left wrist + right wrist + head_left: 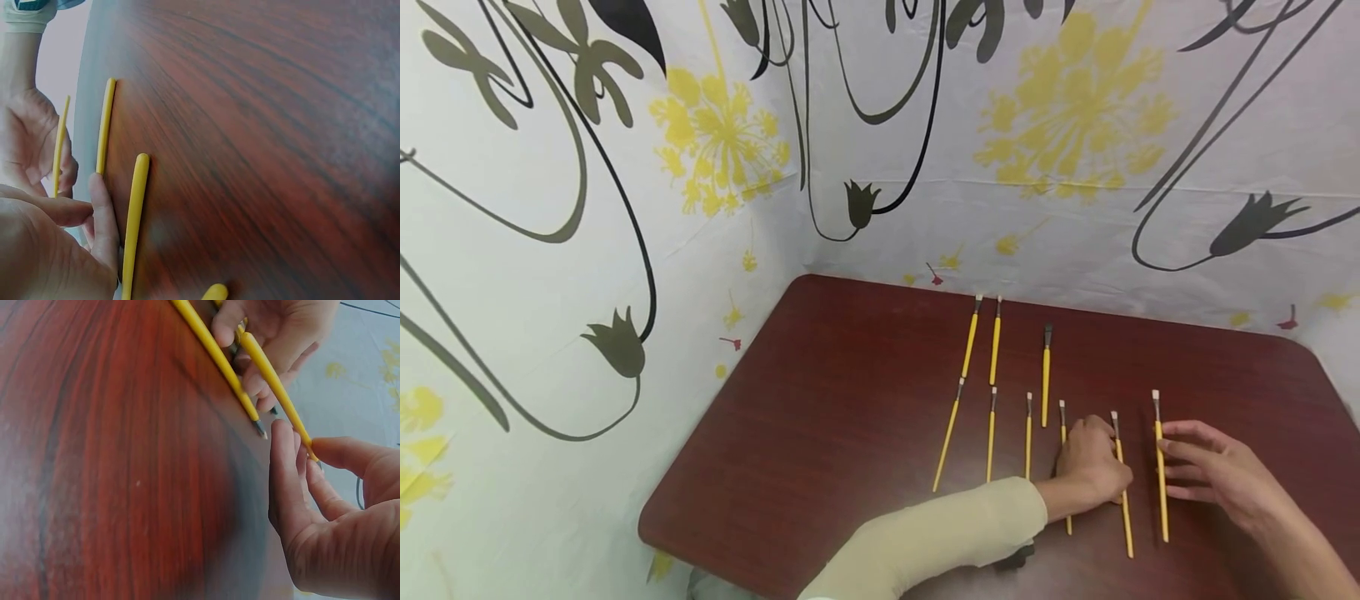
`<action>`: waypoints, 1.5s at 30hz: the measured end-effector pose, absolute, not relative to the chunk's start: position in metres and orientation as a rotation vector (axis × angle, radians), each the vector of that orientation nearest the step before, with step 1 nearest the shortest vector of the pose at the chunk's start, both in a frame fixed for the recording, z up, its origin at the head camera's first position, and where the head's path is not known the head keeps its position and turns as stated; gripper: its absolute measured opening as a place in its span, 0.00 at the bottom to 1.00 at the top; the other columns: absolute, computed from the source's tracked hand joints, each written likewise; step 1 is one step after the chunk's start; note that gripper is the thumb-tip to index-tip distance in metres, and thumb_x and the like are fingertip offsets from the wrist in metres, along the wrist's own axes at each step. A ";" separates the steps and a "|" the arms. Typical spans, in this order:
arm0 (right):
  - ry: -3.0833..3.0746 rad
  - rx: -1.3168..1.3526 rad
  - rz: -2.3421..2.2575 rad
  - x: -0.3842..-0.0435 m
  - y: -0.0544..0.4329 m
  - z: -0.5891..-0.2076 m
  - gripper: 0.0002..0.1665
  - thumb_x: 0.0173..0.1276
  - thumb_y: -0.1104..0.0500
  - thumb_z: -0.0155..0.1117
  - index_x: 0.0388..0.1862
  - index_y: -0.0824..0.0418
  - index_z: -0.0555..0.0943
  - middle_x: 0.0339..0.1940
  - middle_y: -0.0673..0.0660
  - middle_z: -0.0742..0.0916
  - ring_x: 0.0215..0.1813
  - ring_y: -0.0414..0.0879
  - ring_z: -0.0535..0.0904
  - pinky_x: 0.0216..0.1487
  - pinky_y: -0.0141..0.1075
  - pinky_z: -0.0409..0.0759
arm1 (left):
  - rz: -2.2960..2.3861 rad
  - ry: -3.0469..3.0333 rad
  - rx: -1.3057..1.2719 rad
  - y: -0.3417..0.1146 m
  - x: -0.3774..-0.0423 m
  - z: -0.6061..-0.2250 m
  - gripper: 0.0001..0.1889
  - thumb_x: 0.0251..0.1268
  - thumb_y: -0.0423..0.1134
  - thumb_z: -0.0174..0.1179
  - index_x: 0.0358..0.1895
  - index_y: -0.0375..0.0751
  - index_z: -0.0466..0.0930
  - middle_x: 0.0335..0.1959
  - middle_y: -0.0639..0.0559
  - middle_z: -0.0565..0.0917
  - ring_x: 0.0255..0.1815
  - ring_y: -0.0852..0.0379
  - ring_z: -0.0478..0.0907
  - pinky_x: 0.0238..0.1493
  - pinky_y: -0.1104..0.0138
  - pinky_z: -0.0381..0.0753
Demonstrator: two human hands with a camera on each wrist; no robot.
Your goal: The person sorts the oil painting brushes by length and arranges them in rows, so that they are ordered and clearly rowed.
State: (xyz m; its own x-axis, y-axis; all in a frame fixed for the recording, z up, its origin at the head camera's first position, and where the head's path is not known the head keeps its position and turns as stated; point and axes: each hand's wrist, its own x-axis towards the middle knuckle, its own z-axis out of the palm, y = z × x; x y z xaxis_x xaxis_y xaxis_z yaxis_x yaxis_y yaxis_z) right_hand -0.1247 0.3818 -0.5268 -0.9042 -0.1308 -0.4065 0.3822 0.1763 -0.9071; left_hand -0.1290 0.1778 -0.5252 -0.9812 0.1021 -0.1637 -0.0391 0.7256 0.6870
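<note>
My right hand (1228, 475) pinches a thin paintbrush (1162, 492) with a yellow handle and pale bristles, its tip pointing at the far wall. In the right wrist view, thumb and fingertips meet on that brush (275, 381). To its left, my left hand (1090, 467) reaches down with curled fingers at a second yellow paintbrush (1125, 517) lying on the table. The left wrist view has the left thumb and a finger (105, 219) together at the handle (106, 128). Another paintbrush (1068, 521) lies partly under the left hand.
Several more yellow paintbrushes (951, 437) lie side by side on the dark red wooden table (790, 433), in a front and a back row. One wider brush (1046, 383) has dark bristles. White sheets (880, 150) with printed flowers hang along the table's back and left edges.
</note>
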 end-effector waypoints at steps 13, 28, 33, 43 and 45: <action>2.185 0.307 -1.635 -0.119 0.382 -0.527 0.10 0.83 0.54 0.60 0.44 0.34 0.81 0.37 0.40 0.89 0.39 0.43 0.90 0.43 0.45 0.95 | 1.866 2.046 0.004 0.154 -0.129 -0.506 0.12 0.69 0.34 0.70 0.49 0.47 0.78 0.37 0.61 0.80 0.21 0.50 0.86 0.20 0.64 0.89; 2.246 0.333 -1.546 -0.113 0.382 -0.524 0.04 0.81 0.57 0.61 0.48 0.50 0.83 0.36 0.36 0.89 0.37 0.39 0.88 0.41 0.43 0.94 | 2.297 1.501 -0.024 0.051 -0.191 -0.490 0.09 0.79 0.36 0.59 0.53 0.37 0.82 0.38 0.52 0.81 0.35 0.56 0.82 0.35 0.57 0.94; 2.283 0.342 -1.514 -0.110 0.378 -0.521 0.08 0.80 0.58 0.62 0.52 0.61 0.81 0.35 0.38 0.90 0.36 0.40 0.88 0.40 0.43 0.94 | 2.259 1.417 0.017 0.019 -0.206 -0.485 0.12 0.81 0.40 0.58 0.55 0.37 0.82 0.40 0.52 0.83 0.40 0.55 0.85 0.45 0.51 0.94; 2.299 0.337 -1.442 -0.108 0.374 -0.519 0.22 0.81 0.58 0.61 0.62 0.76 0.74 0.38 0.44 0.91 0.37 0.44 0.90 0.42 0.44 0.94 | 2.109 1.292 0.089 -0.027 -0.228 -0.492 0.19 0.86 0.51 0.50 0.55 0.39 0.80 0.43 0.50 0.83 0.49 0.52 0.86 0.63 0.43 0.87; 2.318 0.341 -1.426 -0.107 0.371 -0.518 0.23 0.81 0.59 0.61 0.62 0.77 0.74 0.39 0.46 0.91 0.37 0.44 0.90 0.42 0.44 0.94 | 2.088 1.278 0.104 -0.033 -0.230 -0.494 0.19 0.86 0.51 0.48 0.56 0.39 0.79 0.44 0.51 0.83 0.51 0.52 0.85 0.64 0.44 0.87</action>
State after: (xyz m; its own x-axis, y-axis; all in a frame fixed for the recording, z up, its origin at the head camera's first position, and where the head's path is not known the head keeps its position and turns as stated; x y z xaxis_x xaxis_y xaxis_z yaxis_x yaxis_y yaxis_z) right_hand -0.1070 0.3712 -0.5185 -0.8918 0.0000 -0.4524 0.4037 0.4512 -0.7959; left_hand -0.2297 -0.0334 -0.4941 -0.7675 0.5821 -0.2685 -0.5040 -0.2891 0.8139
